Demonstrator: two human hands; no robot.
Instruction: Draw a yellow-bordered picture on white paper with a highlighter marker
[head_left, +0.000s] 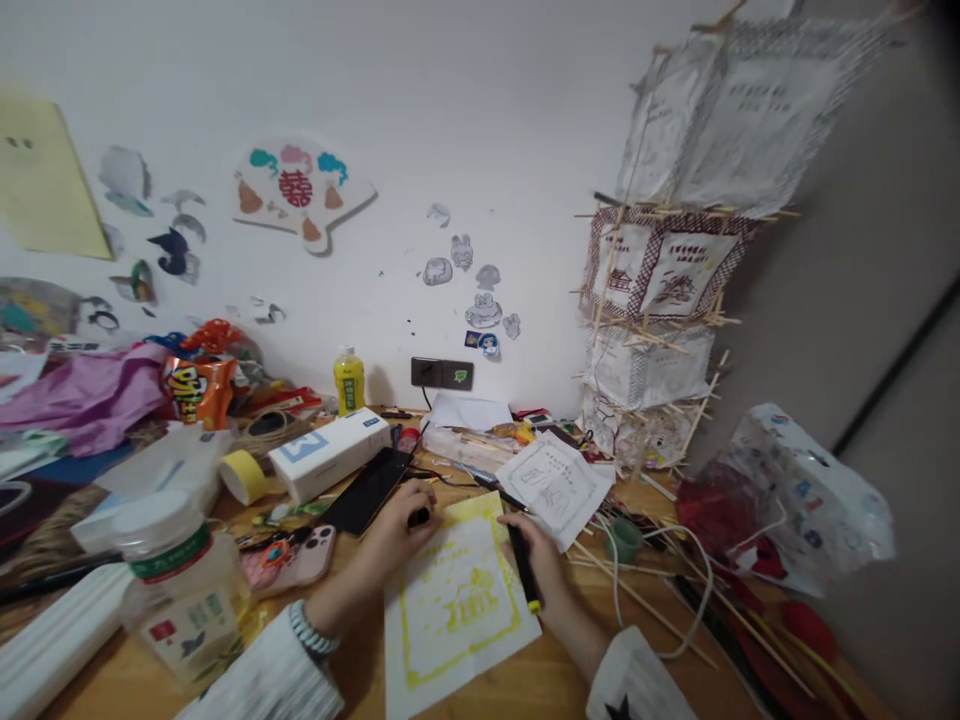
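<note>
A white sheet of paper (420, 600) with a yellow border and yellow drawing lies on the wooden table in front of me. My left hand (394, 530) rests at its upper left edge, fingers curled round a small black piece (418, 517) that looks like a marker cap. At the right edge of the sheet, my right hand (550, 568) grips a black marker (520, 560) whose yellow end points down toward me. The marker's other end is hard to make out by the fingertips. Just beyond the sheet lies another paper with a dark line drawing (553, 485).
A dark phone (369, 490), white box (330, 455), yellow tape roll (243, 477) and clear jar (180, 590) crowd the left. Thin wooden sticks (637, 600) and a white cord (701, 560) lie to the right. A tall paper-and-stick lantern tower (660, 260) stands at the back right.
</note>
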